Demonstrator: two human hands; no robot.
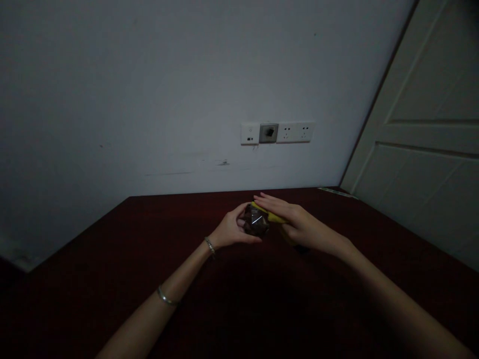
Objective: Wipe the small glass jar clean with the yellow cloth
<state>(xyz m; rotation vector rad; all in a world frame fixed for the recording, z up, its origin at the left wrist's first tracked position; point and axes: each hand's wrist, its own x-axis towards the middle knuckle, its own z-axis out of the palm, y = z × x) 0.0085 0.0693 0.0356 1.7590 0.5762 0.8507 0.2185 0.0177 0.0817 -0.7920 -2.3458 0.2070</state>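
My left hand point(229, 230) is closed around the side of a dark, shiny, faceted object point(256, 222), which looks like a glass or clear plastic piece. Light glints off its face, and its exact kind is hard to make out in the dim light. Against its upper right side, my right hand point(301, 227) presses a yellow cloth point(276, 218). The fingers of that hand lie over the cloth, covering much of it. Both hands are held over the dark red table.
A dark red tabletop point(168, 224) reaches back to a pale wall point(149, 99). Sockets point(295, 132) and a grey switch plate point(268, 133) sit on the wall. A white panelled door point(422, 134) stands at the right. A thin strip point(337, 192) lies at the table's back right corner.
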